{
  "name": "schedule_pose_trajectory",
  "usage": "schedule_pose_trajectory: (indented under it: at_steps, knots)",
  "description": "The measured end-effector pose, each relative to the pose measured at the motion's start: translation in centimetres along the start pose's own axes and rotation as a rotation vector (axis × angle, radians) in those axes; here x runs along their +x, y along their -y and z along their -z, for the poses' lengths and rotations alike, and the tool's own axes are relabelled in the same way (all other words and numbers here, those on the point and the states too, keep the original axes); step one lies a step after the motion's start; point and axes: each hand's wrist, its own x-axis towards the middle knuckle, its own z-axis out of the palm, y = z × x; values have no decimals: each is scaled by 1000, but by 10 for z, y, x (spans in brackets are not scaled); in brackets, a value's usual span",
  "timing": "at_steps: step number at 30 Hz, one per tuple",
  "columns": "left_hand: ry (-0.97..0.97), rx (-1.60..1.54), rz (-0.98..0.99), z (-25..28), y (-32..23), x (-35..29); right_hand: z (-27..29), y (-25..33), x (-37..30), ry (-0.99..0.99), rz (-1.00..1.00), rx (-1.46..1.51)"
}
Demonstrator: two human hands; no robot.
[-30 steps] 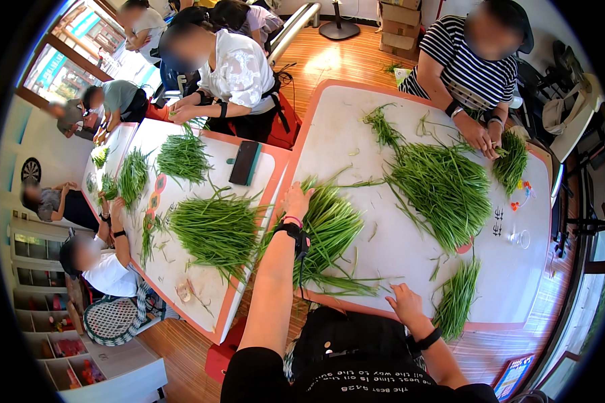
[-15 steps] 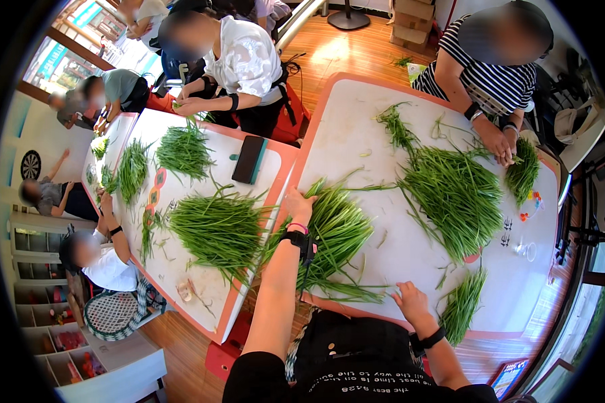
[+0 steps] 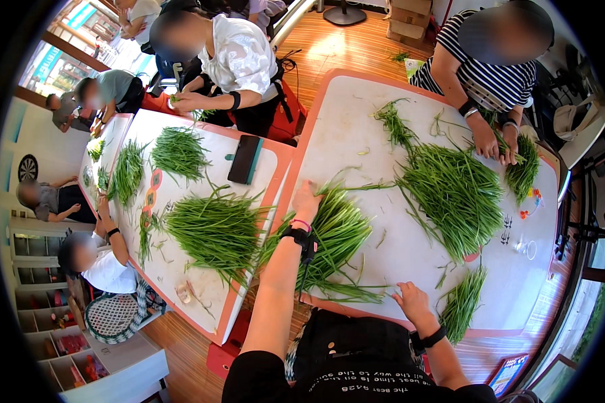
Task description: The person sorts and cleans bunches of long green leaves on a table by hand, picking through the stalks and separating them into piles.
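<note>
A loose pile of garlic chives (image 3: 339,232) lies on the white table in front of me, pale stems at its far end and green leaves trailing toward me. My left hand (image 3: 306,199) reaches across to the upper left of this pile, its fingers closed at the stem ends; the pile partly hides what they grip. Close to the near edge, my right hand (image 3: 413,302) hovers beside the trailing leaf tips with its fingers bent and apart, and nothing shows in it. A smaller chive bunch (image 3: 462,305) rests to the right of that hand.
A large chive heap (image 3: 450,198) spreads across the table's middle right. Opposite, a person in a striped shirt (image 3: 487,87) handles stalks above another bunch (image 3: 523,171). A second table on the left bears more chives (image 3: 215,232) and a phone (image 3: 245,159). A clear cup (image 3: 526,249) stands far right.
My left hand has shifted only slightly at the stem ends; my right hand stays put. The person in stripes has moved their hands apart over the stalks. The view has turned a little.
</note>
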Motion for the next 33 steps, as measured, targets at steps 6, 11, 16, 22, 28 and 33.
schedule_pose_trajectory:
  at_steps: [6, 11, 16, 22, 28, 33]
  knots:
    - [195, -101, -122, 4, 28, 20, -1, -1, 2, -13, 22, -13]
    - [194, -403, -60, 31, 14, 4, -5, 0, 1, -11, 22, -10]
    - [114, -143, -276, 45, 16, -11, -3, 2, 4, 16, 43, -28]
    - [-193, 121, -333, 42, 21, -23, -3, 1, 3, -7, 78, -18]
    - [-42, 105, -320, 54, 2, -30, -7, -2, 2, -5, 92, -21]
    - [117, 273, -235, 37, -18, -34, -8, 2, 5, -4, 103, -17]
